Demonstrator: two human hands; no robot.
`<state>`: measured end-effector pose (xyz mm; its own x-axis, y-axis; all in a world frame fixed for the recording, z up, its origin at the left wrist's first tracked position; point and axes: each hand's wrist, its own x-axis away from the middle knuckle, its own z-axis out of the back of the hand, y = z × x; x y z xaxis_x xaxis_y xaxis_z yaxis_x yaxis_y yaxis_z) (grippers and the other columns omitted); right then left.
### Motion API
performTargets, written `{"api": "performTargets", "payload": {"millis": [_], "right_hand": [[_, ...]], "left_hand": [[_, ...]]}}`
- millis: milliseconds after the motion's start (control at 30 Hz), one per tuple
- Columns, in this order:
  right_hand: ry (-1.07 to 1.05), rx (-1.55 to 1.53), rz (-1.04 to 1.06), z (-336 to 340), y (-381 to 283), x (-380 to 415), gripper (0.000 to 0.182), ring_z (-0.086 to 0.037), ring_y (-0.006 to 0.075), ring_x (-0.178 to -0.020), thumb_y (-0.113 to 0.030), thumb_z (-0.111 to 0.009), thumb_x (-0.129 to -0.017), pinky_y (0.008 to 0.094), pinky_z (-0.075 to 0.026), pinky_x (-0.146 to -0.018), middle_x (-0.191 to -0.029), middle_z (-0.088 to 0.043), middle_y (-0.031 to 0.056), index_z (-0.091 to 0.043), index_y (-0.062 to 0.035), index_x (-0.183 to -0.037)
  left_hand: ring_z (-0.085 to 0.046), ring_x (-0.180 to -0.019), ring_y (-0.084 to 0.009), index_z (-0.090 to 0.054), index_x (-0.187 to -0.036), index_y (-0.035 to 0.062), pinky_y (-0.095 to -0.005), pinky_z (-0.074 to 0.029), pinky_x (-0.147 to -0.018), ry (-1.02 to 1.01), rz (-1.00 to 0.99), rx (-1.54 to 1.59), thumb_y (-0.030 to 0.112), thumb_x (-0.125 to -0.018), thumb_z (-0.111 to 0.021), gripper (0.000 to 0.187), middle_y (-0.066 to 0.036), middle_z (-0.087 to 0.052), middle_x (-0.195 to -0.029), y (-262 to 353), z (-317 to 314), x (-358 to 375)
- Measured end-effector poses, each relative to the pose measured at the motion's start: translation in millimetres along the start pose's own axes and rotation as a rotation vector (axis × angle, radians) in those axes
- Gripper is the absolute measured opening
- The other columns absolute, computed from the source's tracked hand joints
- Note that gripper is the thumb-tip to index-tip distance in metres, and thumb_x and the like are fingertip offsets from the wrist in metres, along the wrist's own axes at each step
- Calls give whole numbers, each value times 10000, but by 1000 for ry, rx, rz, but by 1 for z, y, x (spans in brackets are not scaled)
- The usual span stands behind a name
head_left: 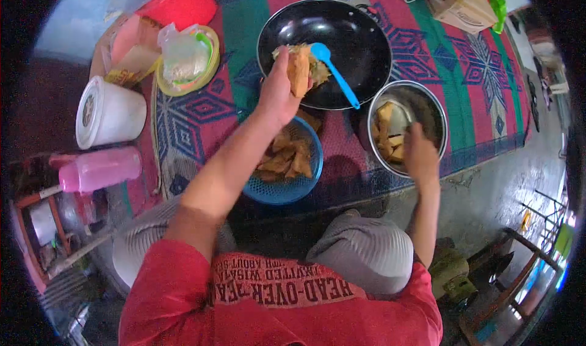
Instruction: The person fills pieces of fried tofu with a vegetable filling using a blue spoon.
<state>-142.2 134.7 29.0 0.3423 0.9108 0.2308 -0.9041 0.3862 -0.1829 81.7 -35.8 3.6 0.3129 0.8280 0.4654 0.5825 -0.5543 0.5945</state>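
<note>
My left hand (279, 95) is closed around a golden-brown piece of fried tofu (298, 71) over the black wok (366, 47). Shredded vegetable filling (319, 76) lies in the wok just beyond it, beside a light-blue spoon (339, 80) whose handle rests across the rim. My right hand (421, 156), smeared by motion, is over the near right side of a metal pot (444, 117). Inside that pot are several yellowish tofu pieces (383, 126). Below my left wrist, a blue basket (274, 194) holds browned, cut tofu pieces (293, 156).
A patterned mat (482, 95) lies under everything. Along the left stand a white lidded bucket (116, 112), a pink jug (104, 169), a yellow basket (210, 71) with a plastic bag (183, 59), and a red container (183, 4). At back right sits a cardboard box (461, 7).
</note>
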Motion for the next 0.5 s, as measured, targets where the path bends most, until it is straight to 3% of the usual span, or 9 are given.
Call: {"api": "performTargets", "payload": {"millis": [67,133,167,200,267,400,467,500], "right_hand": [[42,172,-123,-10,27,-12,210,-580,373,-688,-255,-344,-841,481,-453,-593,-705,-590,185,-402,-81,-942],[23,250,-124,-51,81,-37,237,-589,356,-707,-250,-355,-836,454,-465,-625,-762,-595,185,-448,-75,-965],[-71,267,-220,-69,102,-51,258,-589,343,-746,-256,-363,-833,434,-469,-650,-807,-592,184,-478,-71,-970],[-164,285,-317,-73,103,-58,280,-589,330,-785,-262,-370,-829,414,-473,-675,-852,-588,183,-507,-68,-976],[-214,334,-287,-81,105,-64,299,-575,313,-842,-274,-372,-828,397,-471,-697,-902,-576,175,-523,-72,-988],[-293,449,-303,-66,80,-66,293,-539,267,-953,-274,-432,-807,357,-465,-736,-1009,-547,143,-531,-81,-1004],[30,415,-105,-44,48,-52,247,-544,273,-926,-222,-498,-782,363,-458,-750,-1035,-535,138,-535,-84,-985],[184,186,14,-46,35,-50,248,-545,286,-905,-192,-517,-770,364,-454,-747,-1011,-539,150,-530,-70,-986]], "left_hand": [[-523,-699,-139,-526,-932,97,-273,-440,-619,-35,43,-148,410,-828,-470,334,-27,-550,-782,16,14,6],[-525,-699,-129,-529,-947,100,-261,-439,-613,-59,104,-242,394,-828,-477,322,-23,-553,-782,26,34,9],[-527,-698,-119,-533,-962,102,-248,-437,-608,-98,172,-336,378,-828,-484,311,-19,-556,-782,31,42,10],[-527,-698,-119,-533,-962,102,-248,-437,-608,-88,170,-333,378,-828,-484,311,-19,-556,-782,36,48,12],[-525,-698,-98,-534,-984,110,-226,-434,-595,-128,265,-449,355,-829,-490,293,-11,-561,-793,47,58,15],[-520,-692,-86,-525,-999,110,-214,-427,-590,-123,267,-576,375,-808,-513,327,-15,-564,-813,57,71,17],[-519,-703,-86,-510,-1017,108,-212,-424,-592,-108,261,-624,359,-796,-535,336,-19,-560,-844,60,78,20],[-517,-713,-85,-495,-1036,105,-210,-422,-594,-97,256,-674,343,-784,-557,352,-22,-557,-874,60,81,22]]}}
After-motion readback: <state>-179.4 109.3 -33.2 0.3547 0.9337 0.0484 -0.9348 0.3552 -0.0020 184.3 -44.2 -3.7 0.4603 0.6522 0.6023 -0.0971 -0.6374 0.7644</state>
